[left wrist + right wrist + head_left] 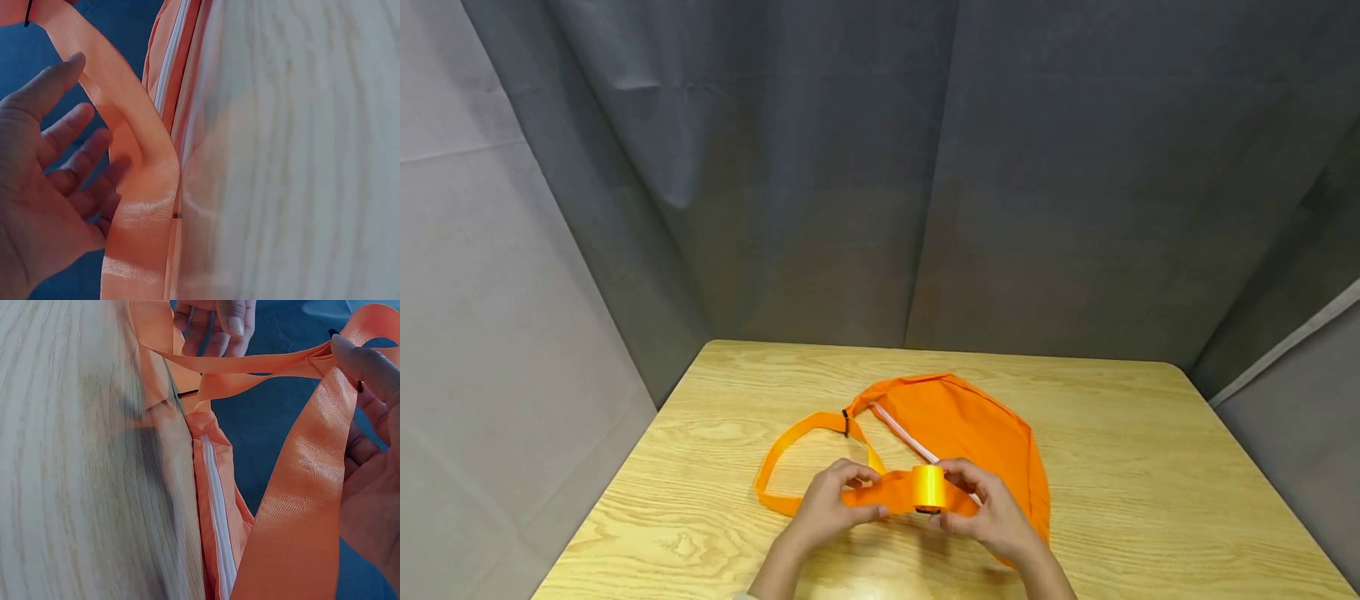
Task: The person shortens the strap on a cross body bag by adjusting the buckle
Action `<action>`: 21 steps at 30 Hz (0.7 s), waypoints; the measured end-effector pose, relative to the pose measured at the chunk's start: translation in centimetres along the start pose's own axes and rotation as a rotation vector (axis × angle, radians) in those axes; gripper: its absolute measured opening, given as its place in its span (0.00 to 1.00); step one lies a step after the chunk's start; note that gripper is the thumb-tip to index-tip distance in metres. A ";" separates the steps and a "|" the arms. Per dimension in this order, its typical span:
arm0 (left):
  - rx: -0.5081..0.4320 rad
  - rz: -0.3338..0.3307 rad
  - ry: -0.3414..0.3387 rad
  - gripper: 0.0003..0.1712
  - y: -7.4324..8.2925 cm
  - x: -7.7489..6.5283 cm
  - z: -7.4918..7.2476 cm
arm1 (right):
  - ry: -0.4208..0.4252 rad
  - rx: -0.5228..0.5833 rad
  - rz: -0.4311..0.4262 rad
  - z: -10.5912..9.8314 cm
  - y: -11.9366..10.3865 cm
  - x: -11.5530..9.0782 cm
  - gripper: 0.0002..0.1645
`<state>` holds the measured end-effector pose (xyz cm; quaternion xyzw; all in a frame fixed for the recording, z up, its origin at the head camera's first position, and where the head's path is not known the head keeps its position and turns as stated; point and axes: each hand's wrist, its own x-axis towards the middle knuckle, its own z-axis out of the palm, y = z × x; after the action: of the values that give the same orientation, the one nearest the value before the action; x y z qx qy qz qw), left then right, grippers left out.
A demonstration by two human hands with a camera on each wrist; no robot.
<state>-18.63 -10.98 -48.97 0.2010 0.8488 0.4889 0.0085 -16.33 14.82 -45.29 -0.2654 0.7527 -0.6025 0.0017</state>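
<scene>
An orange bag (977, 421) with a white zipper (904, 433) lies on the wooden table. Its orange strap (784, 450) loops out to the left, and a black slider (846, 423) sits near the bag's upper left corner. My right hand (996, 510) pinches the strap at another black slider (333, 332), between thumb and fingers; a short loop of webbing stands up there. Beside the raised strap is my left hand (831, 502), thumb below and fingers above in the head view. Its fingers (65, 134) are spread and loosely bent in the left wrist view, not closed round the strap.
The wooden table (1150, 467) extends to both sides of the bag. A dark grey curtain (820, 208) hangs behind its far edge, with paler cloth (497, 333) at the left and more cloth (1300, 425) at the right.
</scene>
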 end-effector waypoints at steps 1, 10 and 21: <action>0.017 -0.003 -0.001 0.25 -0.1 0.0 0.0 | 0.003 0.002 -0.002 0.0 -0.1 0.0 0.29; -0.018 -0.034 -0.049 0.31 -0.6 0.1 -0.2 | 0.013 -0.006 -0.032 -0.2 0.9 -0.2 0.30; -0.183 -0.022 -0.147 0.23 2.9 -0.7 -1.6 | 0.044 -0.057 -0.043 -0.3 -0.9 -0.2 0.29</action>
<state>-17.37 -11.25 -45.88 0.2255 0.7999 0.5481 0.0944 -15.97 15.08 -44.48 -0.2684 0.7636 -0.5862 -0.0354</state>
